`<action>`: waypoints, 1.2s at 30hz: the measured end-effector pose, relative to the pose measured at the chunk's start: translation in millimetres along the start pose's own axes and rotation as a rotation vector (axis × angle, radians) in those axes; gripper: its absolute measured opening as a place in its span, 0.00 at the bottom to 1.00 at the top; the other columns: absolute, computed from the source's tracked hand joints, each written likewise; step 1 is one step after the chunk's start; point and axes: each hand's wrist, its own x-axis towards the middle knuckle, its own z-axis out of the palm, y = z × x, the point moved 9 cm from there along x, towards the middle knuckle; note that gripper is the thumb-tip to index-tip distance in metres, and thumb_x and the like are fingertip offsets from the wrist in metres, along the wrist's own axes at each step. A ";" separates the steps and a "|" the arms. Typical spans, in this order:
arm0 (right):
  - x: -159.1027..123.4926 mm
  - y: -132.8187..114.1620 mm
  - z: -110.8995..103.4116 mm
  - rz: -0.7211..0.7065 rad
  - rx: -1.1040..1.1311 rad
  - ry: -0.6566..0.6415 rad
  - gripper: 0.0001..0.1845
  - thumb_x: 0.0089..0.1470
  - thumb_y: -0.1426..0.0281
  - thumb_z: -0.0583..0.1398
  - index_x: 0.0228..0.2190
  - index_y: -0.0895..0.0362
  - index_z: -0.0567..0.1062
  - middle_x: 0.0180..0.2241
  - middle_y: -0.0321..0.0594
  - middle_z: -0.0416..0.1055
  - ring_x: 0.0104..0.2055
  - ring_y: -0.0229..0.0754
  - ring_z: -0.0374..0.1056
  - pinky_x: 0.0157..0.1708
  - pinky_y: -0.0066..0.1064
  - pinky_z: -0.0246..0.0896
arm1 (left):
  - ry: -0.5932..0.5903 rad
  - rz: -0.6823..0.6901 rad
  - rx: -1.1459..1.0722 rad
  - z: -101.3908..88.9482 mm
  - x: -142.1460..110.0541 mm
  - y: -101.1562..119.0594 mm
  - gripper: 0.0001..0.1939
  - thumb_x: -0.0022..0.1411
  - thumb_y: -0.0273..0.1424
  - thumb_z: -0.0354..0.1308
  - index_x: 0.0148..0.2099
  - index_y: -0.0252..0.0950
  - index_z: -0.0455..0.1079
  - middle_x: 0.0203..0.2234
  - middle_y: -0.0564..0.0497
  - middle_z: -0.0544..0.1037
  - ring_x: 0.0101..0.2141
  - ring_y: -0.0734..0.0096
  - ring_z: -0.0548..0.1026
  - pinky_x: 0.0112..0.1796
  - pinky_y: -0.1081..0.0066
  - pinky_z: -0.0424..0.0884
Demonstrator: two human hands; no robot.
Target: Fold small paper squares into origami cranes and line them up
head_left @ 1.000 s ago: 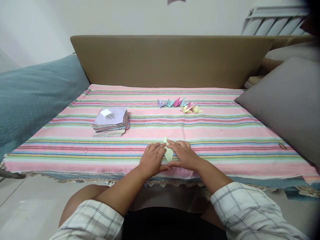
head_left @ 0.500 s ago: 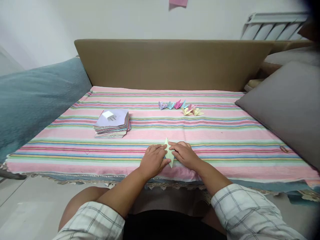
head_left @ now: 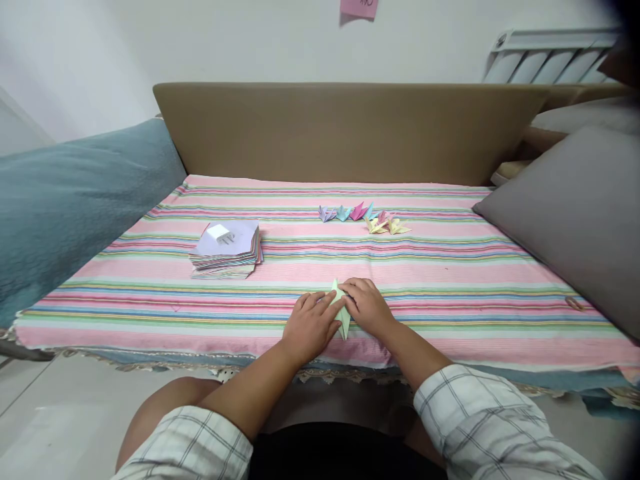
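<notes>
A light green piece of folded origami paper (head_left: 344, 321), narrow and diamond-shaped, lies on the striped cloth in front of me, pointed at its far and near ends. My left hand (head_left: 311, 327) rests across its left side, fingers stretched out and pressing it flat. At the right edge and upper part is my right hand (head_left: 369, 307), its fingers bent and closed on the paper. The fingers of both hands cover much of the paper's middle.
Several small folded paper cranes (head_left: 357, 212) stand farther back. To the left is a stack of square paper (head_left: 233, 247) with a white plug adapter (head_left: 220, 233) on top. A grey cushion (head_left: 575, 220) borders the right, a blue armrest (head_left: 90, 180) the left.
My left fingers have slid farther right over the paper. My right hand has shifted slightly, its fingers now more bent at the paper's upper right edge. The view has tilted up slightly.
</notes>
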 end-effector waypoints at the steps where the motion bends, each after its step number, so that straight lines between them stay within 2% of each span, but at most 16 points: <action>1: 0.1 0.4 1.1 0.007 -0.012 -0.015 0.16 0.55 0.72 0.53 0.45 0.57 0.71 0.42 0.44 0.68 0.45 0.46 0.59 0.47 0.38 0.55 | -0.003 0.008 0.016 -0.2 0.0 1.1 0.21 0.63 0.38 0.48 0.58 0.45 0.58 0.55 0.52 0.65 0.52 0.60 0.62 0.51 0.58 0.57; 9: -0.7 5.0 3.7 0.065 -0.051 -0.052 0.17 0.55 0.70 0.52 0.47 0.54 0.69 0.44 0.43 0.66 0.46 0.46 0.58 0.46 0.38 0.54 | 0.021 0.025 0.089 1.6 -1.8 3.0 0.21 0.64 0.39 0.46 0.58 0.47 0.59 0.55 0.51 0.65 0.53 0.61 0.63 0.52 0.58 0.57; 15: -1.7 2.2 1.9 0.038 -0.046 -0.039 0.16 0.57 0.70 0.51 0.46 0.52 0.70 0.42 0.42 0.67 0.45 0.45 0.59 0.45 0.37 0.54 | 0.036 0.020 0.108 2.7 -2.2 4.0 0.19 0.64 0.39 0.46 0.56 0.45 0.62 0.55 0.51 0.66 0.53 0.61 0.63 0.52 0.58 0.57; 27: -1.7 -0.1 2.1 0.020 -0.085 -0.043 0.16 0.57 0.70 0.52 0.46 0.52 0.71 0.42 0.42 0.67 0.44 0.44 0.59 0.44 0.36 0.54 | 0.031 0.014 0.106 4.5 -3.1 4.6 0.20 0.64 0.38 0.46 0.57 0.45 0.61 0.55 0.50 0.66 0.53 0.60 0.63 0.53 0.56 0.57; 36: -1.3 1.1 6.8 0.049 -0.094 -0.096 0.19 0.56 0.71 0.52 0.48 0.47 0.70 0.44 0.41 0.66 0.47 0.45 0.57 0.45 0.38 0.52 | 0.016 -0.001 0.089 4.1 -3.4 4.1 0.20 0.64 0.38 0.46 0.57 0.45 0.61 0.55 0.49 0.66 0.53 0.60 0.63 0.53 0.55 0.56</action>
